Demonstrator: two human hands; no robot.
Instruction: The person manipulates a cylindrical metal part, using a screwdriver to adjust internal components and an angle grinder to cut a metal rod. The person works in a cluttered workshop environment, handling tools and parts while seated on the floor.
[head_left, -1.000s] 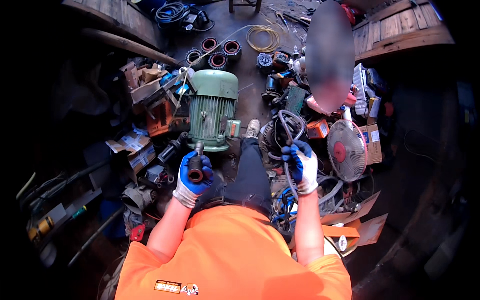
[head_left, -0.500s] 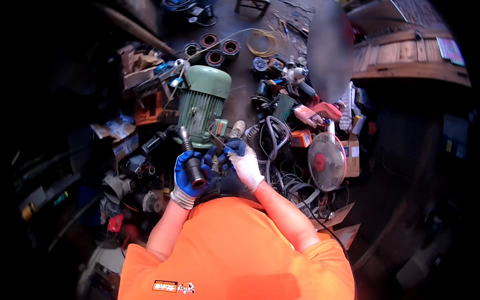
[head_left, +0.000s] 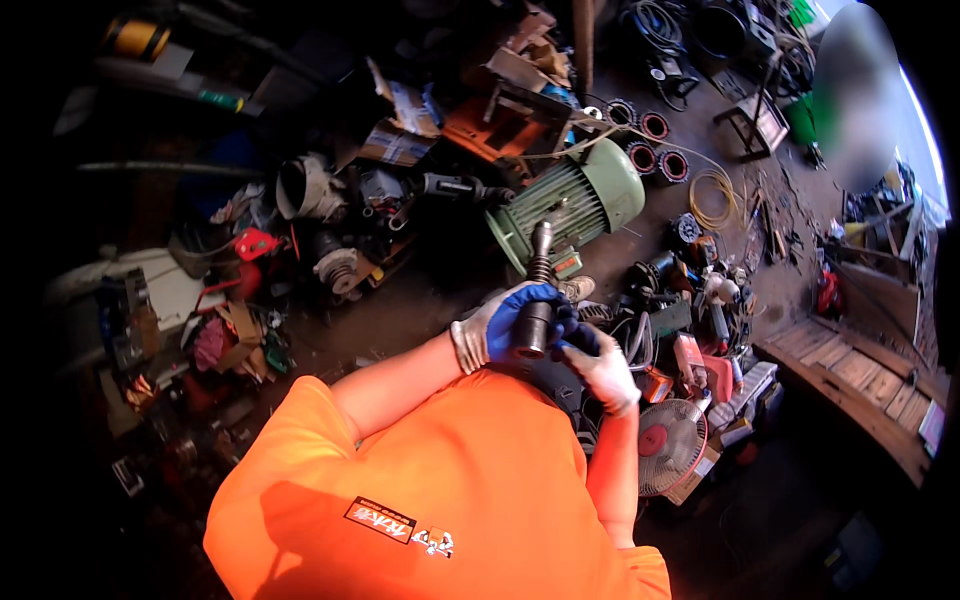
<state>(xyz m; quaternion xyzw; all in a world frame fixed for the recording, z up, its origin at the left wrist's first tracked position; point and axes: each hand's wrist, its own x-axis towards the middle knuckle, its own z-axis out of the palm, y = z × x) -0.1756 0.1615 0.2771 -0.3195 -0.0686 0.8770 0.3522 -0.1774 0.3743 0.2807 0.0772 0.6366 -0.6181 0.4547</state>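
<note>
My left hand (head_left: 503, 322), in a blue-palmed white glove, is closed round a dark cylindrical tool part (head_left: 533, 328). This part has a ribbed middle and a bright metal tip pointing away from me; its wide, hollow end faces me. Close on its right is my right hand (head_left: 605, 372), gloved alike, with the fingers bent together toward the left hand. Whatever those fingers hold is too dark and small to name. Just beyond both hands, a green finned electric motor (head_left: 570, 205) lies on the floor, with a shoe (head_left: 577, 288) beside its near end.
Several wound stator rings (head_left: 672, 165) and a yellow wire coil (head_left: 712, 200) lie past the motor. Power tools and grey hose crowd the right, near a fan (head_left: 672, 448) and wooden bench (head_left: 850, 385). An orange crate (head_left: 490, 130) and loose machine parts fill the left.
The view has swung left, so the surroundings appear turned. My left hand keeps its grip on the tool part. My right hand has come nearer to it; the thin rod seen there before no longer shows.
</note>
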